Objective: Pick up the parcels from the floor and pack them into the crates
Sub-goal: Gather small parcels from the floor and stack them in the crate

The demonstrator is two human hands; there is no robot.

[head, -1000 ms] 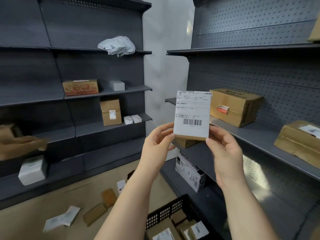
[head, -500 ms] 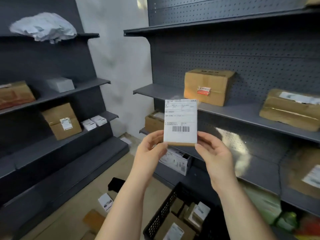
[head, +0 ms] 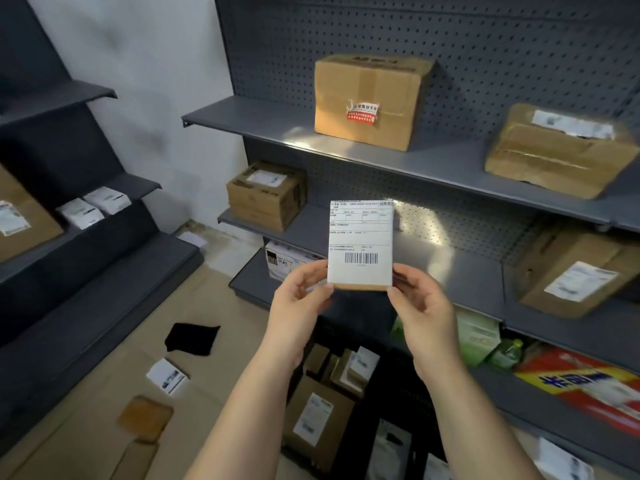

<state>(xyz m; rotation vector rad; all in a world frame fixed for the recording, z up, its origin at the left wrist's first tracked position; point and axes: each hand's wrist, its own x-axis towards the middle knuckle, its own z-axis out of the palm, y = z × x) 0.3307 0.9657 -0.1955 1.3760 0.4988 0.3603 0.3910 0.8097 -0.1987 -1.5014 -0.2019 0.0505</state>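
Both left hand (head: 298, 301) and right hand (head: 420, 304) pinch the upright parcel (head: 360, 242) between them.

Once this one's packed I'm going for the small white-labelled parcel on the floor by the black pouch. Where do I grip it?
The white-labelled parcel lies flat, label up, apart from the black pouch and the brown packet. Likely best: come straight down from above and pinch two opposite edges. Its low, flat shape offers little else to hold, and all its sides look free.
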